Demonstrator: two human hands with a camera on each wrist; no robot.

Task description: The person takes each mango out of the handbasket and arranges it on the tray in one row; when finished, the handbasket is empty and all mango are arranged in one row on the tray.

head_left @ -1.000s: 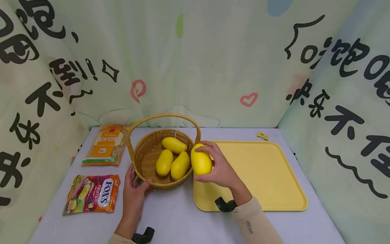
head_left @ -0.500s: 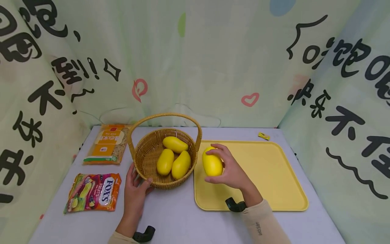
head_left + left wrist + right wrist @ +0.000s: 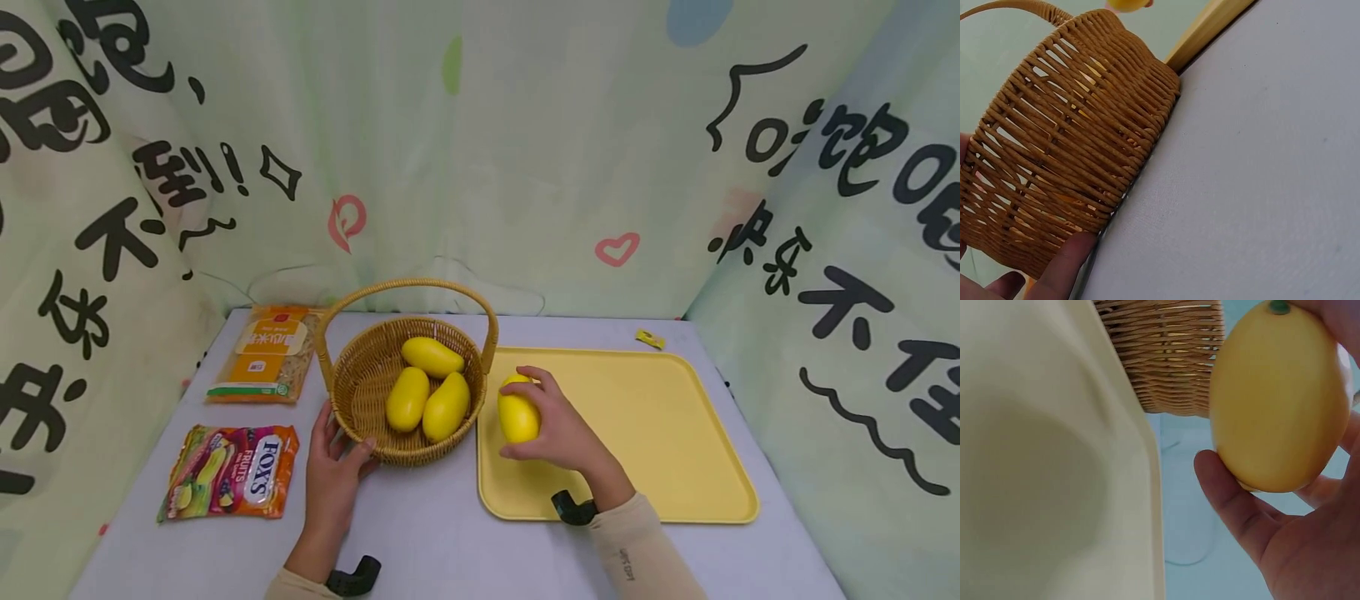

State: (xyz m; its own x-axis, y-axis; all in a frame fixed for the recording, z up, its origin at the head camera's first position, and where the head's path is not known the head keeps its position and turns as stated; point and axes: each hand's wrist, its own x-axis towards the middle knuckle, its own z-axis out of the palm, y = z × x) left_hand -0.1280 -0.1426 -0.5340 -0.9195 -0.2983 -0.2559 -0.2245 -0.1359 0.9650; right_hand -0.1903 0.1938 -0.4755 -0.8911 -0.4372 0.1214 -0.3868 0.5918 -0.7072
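In the head view, my right hand (image 3: 558, 429) holds a yellow mango (image 3: 518, 414) over the left part of the yellow tray (image 3: 637, 492). The right wrist view shows the mango's (image 3: 1279, 400) green stem end, with fingers and thumb around its sides. My left hand (image 3: 333, 467) grips the near left side of the wicker basket (image 3: 352, 392), thumb at the rim. One fingertip (image 3: 1075, 247) shows low on the basket wall in the left wrist view. Inside the basket lie three more mangoes (image 3: 406, 398), and its tall handle (image 3: 408, 283) stands up.
Left of the basket lie an orange bag of grain (image 3: 262, 358) and a colourful FOX'S candy bag (image 3: 232, 472). A small yellow packet (image 3: 649, 338) sits behind the tray on the white tabletop (image 3: 420, 542). A printed curtain (image 3: 525, 167) encloses the table's back and sides.
My right hand has carried the mango from beside the basket's right rim to the right, over the tray, then slightly lower. My left hand stays at the basket.
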